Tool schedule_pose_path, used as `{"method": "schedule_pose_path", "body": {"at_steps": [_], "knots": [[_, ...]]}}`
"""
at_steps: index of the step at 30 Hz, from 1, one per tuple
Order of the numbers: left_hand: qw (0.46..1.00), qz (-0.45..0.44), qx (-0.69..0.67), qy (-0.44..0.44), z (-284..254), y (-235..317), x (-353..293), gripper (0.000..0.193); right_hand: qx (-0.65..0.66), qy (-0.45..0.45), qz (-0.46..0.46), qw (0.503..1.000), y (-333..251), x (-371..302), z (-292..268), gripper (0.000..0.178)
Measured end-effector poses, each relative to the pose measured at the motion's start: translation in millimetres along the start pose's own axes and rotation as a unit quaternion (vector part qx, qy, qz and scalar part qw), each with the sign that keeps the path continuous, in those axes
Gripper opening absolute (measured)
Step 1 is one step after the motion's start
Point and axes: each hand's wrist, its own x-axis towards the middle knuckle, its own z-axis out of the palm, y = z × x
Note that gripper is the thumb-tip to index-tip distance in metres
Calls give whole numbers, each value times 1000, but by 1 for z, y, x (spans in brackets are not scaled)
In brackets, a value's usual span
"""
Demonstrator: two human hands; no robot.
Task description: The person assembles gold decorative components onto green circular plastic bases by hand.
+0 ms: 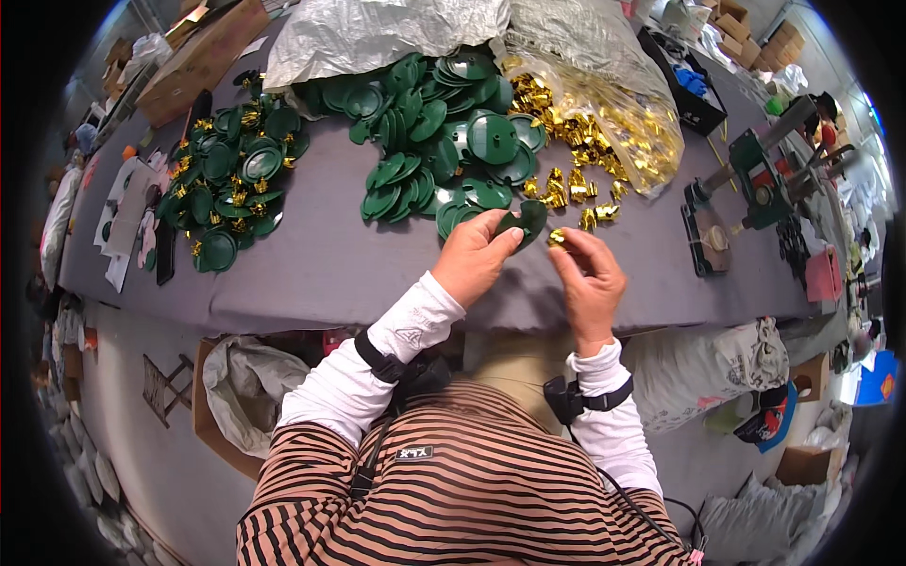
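My left hand (476,253) is closed, its thumb and fingers gripping a green plastic disc (531,224) tilted on edge. Just right of that disc, my right hand (592,275) pinches a small shiny gold metal piece (557,237) between thumb and fingertips. The disc and the gold piece are close together but look apart. Beyond my left hand lies a heap of loose green discs (493,139). Several gold pieces (578,185) are scattered past my right hand, spilling from a clear plastic bag (651,141).
At the left lies a pile of green discs with gold pieces on them (219,179). A green hand press (755,179) stands at the right of the grey-covered table (311,255). Silvery woven sacks (387,38) and a black tray (684,85) lie at the back.
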Motion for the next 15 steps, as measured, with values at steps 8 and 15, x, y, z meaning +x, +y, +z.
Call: {"method": "schedule_pose_path", "body": {"at_steps": [8, 15], "knots": [[999, -1, -4, -35, 10, -17, -4, 27, -121, -32, -137, 983, -8, -6, -1, 29], [995, -27, -85, -46, 14, -4, -11, 28, 35, -5, 7, 999, -9, -14, 1, 29]]}}
